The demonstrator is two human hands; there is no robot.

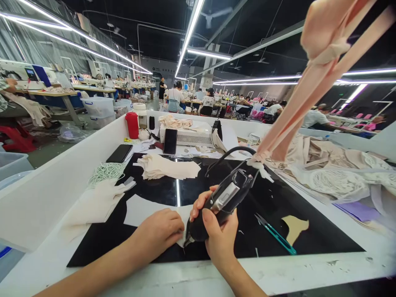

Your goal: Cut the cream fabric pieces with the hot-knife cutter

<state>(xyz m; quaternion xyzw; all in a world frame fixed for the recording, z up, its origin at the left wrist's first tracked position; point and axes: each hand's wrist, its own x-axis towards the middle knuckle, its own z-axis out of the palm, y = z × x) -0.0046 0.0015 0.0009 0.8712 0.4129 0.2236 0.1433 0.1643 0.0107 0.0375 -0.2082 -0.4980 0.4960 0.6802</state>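
My right hand (pixel 218 231) is wrapped round a black handheld cutting tool (pixel 227 196) whose tip points down at a pale fabric piece (pixel 145 208) on the black glossy work surface (pixel 272 206). A black cable runs from the tool's rear, and a pink strap (pixel 305 93) hangs from above down to it. My left hand (pixel 159 233) lies on the fabric just left of the tool tip, fingers curled and pressing down.
A stack of cream fabric pieces (pixel 168 167) lies further back, more cut pieces (pixel 95 202) at left, a heap of lace fabric (pixel 337 173) at right. Teal snips (pixel 275 235) lie right of my hands. A phone (pixel 119 153), a red flask (pixel 132 125) and a white machine (pixel 188 136) stand behind. Other workers sit beyond.
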